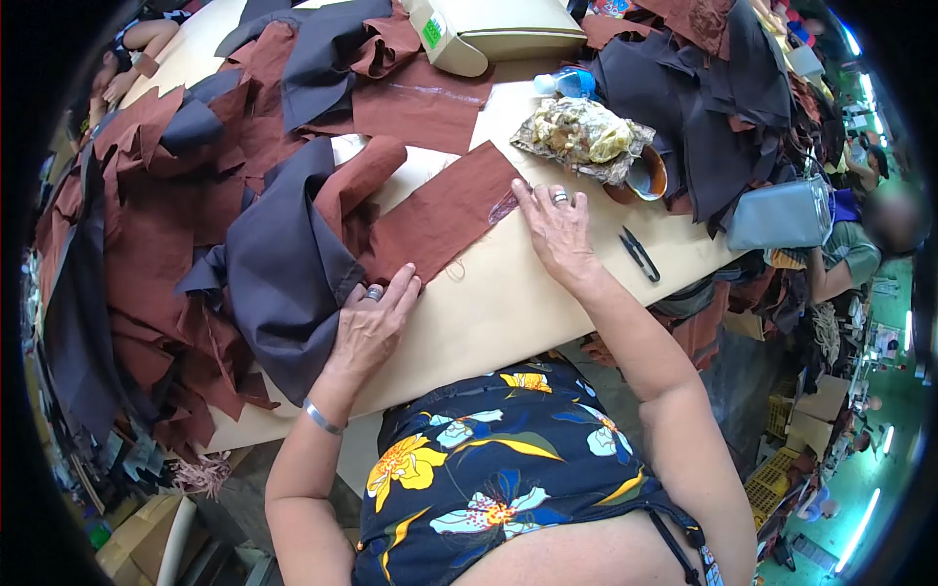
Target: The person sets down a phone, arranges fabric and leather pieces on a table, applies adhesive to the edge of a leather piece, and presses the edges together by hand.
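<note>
one rust-brown cloth panel, on table; long axis slanting between both hands. left hand: at nearer end, thumb hidden, pinch uncertain. right hand: beside farther end, fingers spread.

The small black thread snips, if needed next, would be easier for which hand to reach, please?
Probably the right hand: it lies nearer the snips, while the left hand rests farther away, at the rust-brown fabric strip.
</note>
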Action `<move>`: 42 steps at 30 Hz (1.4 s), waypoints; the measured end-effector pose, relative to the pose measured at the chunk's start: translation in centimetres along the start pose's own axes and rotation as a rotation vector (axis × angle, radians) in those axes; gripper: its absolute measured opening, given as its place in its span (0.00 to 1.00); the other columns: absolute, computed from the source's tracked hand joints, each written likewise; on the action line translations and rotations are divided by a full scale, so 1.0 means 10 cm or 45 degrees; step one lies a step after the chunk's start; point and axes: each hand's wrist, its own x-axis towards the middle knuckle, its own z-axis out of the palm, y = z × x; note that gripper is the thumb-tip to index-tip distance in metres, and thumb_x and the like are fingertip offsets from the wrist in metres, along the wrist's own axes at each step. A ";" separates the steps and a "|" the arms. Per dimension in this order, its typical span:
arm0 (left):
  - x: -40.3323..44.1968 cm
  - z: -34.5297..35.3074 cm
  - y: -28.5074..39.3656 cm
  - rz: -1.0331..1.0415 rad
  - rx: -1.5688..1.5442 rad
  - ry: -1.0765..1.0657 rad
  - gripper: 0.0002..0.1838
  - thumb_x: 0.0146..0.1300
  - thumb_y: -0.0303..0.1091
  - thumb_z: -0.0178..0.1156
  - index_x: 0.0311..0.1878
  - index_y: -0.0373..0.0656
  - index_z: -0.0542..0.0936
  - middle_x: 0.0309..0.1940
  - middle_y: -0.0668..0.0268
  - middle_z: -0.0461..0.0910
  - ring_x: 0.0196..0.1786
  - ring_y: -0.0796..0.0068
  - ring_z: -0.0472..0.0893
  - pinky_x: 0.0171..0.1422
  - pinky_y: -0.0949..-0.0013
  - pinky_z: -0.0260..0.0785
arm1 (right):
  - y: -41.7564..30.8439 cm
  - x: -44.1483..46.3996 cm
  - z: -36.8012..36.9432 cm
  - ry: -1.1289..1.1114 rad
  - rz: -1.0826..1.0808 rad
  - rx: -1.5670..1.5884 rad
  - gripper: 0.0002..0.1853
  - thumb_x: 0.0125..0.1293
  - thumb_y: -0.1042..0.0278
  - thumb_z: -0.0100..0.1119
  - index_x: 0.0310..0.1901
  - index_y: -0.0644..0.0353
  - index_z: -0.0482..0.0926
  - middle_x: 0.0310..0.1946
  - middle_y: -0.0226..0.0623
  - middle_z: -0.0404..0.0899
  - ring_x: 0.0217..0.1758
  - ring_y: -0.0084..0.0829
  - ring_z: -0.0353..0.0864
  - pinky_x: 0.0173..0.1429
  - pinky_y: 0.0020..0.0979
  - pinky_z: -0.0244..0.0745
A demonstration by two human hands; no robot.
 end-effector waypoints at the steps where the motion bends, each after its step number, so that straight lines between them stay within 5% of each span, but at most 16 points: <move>1: 0.00 0.00 0.00 -0.001 0.003 0.000 0.22 0.52 0.28 0.52 0.54 0.42 0.74 0.59 0.64 0.72 0.33 0.72 0.78 0.43 0.66 0.70 | -0.01 -0.02 -0.01 -0.023 -0.035 0.001 0.27 0.58 0.69 0.49 0.62 0.59 0.65 0.43 0.33 0.70 0.46 0.30 0.72 0.46 0.39 0.62; 11: 0.01 -0.04 0.00 -0.003 0.008 -0.025 0.22 0.52 0.28 0.52 0.53 0.42 0.74 0.58 0.64 0.72 0.33 0.73 0.78 0.42 0.67 0.70 | -0.35 -0.19 -0.19 -0.017 -0.238 0.148 0.27 0.59 0.69 0.49 0.62 0.57 0.67 0.43 0.32 0.71 0.48 0.28 0.72 0.48 0.38 0.62; 15: 0.00 -0.03 0.00 0.005 -0.004 -0.015 0.22 0.52 0.28 0.52 0.54 0.42 0.74 0.58 0.64 0.72 0.34 0.73 0.78 0.42 0.67 0.70 | -0.14 -0.04 -0.07 -0.041 -0.054 -0.031 0.27 0.60 0.67 0.48 0.63 0.55 0.66 0.43 0.31 0.71 0.49 0.28 0.71 0.48 0.39 0.62; 18: -0.01 -0.02 -0.01 0.005 0.002 -0.030 0.22 0.52 0.28 0.52 0.54 0.42 0.74 0.59 0.64 0.72 0.35 0.73 0.79 0.43 0.66 0.70 | -0.16 -0.03 -0.09 -0.034 -0.175 -0.105 0.27 0.61 0.67 0.47 0.64 0.55 0.64 0.44 0.32 0.70 0.51 0.28 0.70 0.49 0.40 0.62; 30: -0.02 -0.01 -0.02 0.009 -0.008 -0.010 0.21 0.52 0.29 0.52 0.52 0.42 0.74 0.58 0.63 0.72 0.34 0.74 0.79 0.43 0.67 0.70 | -0.53 -0.17 -0.22 -0.079 -0.279 0.118 0.27 0.60 0.67 0.47 0.62 0.63 0.67 0.47 0.33 0.71 0.51 0.28 0.70 0.50 0.38 0.63; 35: -0.03 0.02 0.00 -0.053 -0.074 -0.046 0.19 0.51 0.27 0.53 0.49 0.43 0.73 0.59 0.65 0.71 0.35 0.73 0.78 0.46 0.63 0.65 | -0.42 -0.08 -0.15 -0.040 -0.208 0.044 0.29 0.61 0.67 0.47 0.67 0.54 0.61 0.44 0.33 0.71 0.51 0.30 0.71 0.51 0.40 0.62; 42: 0.00 -0.03 -0.01 -0.008 -0.027 -0.009 0.17 0.51 0.28 0.53 0.47 0.43 0.73 0.56 0.63 0.74 0.31 0.75 0.78 0.40 0.68 0.69 | -0.67 -0.17 -0.33 -0.160 -0.318 0.670 0.24 0.61 0.68 0.46 0.61 0.49 0.69 0.48 0.36 0.70 0.48 0.33 0.73 0.51 0.46 0.64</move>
